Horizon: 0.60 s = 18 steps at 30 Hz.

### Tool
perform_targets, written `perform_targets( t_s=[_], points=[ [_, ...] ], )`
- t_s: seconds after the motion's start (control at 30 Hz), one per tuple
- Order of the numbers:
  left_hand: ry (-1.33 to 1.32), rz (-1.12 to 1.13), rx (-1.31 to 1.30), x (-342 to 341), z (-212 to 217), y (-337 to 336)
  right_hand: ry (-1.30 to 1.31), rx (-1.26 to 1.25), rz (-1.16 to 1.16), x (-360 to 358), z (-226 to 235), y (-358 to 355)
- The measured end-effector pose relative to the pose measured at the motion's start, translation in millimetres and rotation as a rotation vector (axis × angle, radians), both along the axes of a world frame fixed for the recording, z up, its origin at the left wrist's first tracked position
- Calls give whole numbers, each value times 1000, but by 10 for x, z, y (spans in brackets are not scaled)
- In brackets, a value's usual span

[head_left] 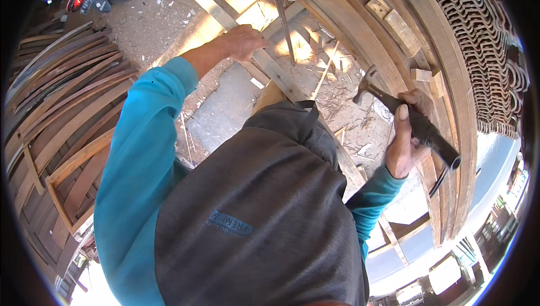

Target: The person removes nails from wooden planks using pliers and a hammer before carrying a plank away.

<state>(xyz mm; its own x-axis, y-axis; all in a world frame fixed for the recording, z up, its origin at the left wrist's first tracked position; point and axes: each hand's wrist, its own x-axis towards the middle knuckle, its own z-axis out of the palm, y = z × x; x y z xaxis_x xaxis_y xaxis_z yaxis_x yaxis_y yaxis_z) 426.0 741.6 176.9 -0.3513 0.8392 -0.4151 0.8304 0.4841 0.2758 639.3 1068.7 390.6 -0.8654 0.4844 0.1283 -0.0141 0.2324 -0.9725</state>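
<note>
My right hand grips the black handle of a claw hammer, whose metal head points up and left near a wooden roof beam. My left hand reaches forward in a teal sleeve and rests flat on a long narrow wooden batten that runs diagonally below me. A dark grey vest covers my body in the middle of the view and hides what lies under it.
Curved wooden rafters lie stacked at the left. Rows of clay roof tiles cover the upper right. Small wooden blocks sit on the beams. A ribbed steel bar stands near my left hand. Debris litters the ground far below.
</note>
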Motion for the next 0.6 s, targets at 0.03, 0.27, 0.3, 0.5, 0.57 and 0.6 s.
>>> perform_targets(
  t_s=[0.03, 0.27, 0.3, 0.5, 0.57, 0.6],
  points=[
    [-6, 1, 15, -8, 19, 14, 76, -109, -60, -69, -98, -78],
    [37, 30, 69, 30, -139, -90, 159, -352, 129, -172, -177, -577],
    [58, 15, 70, 17, -148, -78, 191, -424, 224, -197, -178, -645],
    [143, 27, 85, 97, -126, -65, -9, -217, 344, -347, -198, -1116],
    [167, 49, 159, 135, -181, -80, -34, -172, 379, -404, -286, -1198],
    [193, 65, 225, 160, -164, -86, -45, -131, 381, -424, -308, -1258]
  ],
)
